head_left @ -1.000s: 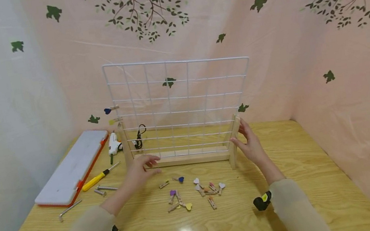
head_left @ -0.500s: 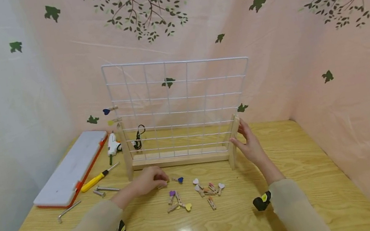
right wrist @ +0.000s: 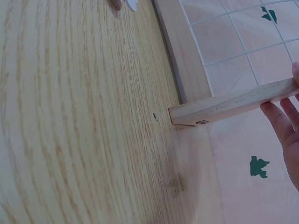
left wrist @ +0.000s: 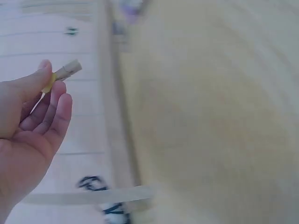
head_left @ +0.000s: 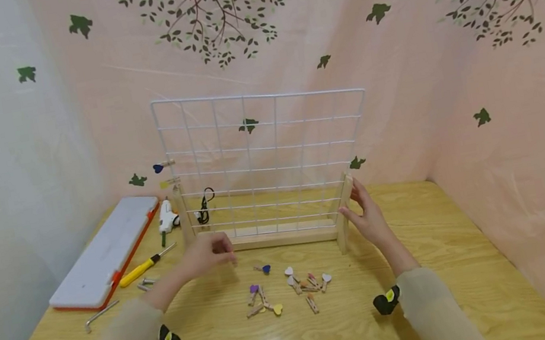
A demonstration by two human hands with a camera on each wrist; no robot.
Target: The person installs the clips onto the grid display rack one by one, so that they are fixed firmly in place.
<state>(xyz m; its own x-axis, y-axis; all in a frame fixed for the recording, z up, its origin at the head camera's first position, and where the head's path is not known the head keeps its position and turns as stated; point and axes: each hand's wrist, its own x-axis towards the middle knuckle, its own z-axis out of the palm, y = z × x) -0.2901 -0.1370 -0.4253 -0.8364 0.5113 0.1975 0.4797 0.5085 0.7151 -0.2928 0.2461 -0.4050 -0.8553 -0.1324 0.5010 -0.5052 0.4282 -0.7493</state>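
My left hand [head_left: 208,254] pinches a small wooden clothespin [left wrist: 68,70] with a yellow end between thumb and fingers, above the table before the stand's left part. My right hand [head_left: 371,219] grips the stand's right wooden post [head_left: 342,239], thumb on the near side. A white wire grid [head_left: 260,96] stands in this wooden stand. Clipped to its left edge are a blue-heart clothespin [head_left: 158,168] and a yellow one [head_left: 163,184]. Several loose clothespins lie in front, among them a blue-heart one [head_left: 266,269], a purple-heart one [head_left: 254,288] and a yellow-heart one [head_left: 278,310].
On the left lie a white and red case [head_left: 105,255], a yellow screwdriver [head_left: 139,271], bolts [head_left: 146,282] and a hex key [head_left: 102,314]. A glue gun [head_left: 166,216] with a black cord sits behind them. Printed cloth hangs around the table.
My left hand lowered to the table, took up the yellow clothespin, and rose back toward the stand with it. My right hand has stayed on the post.
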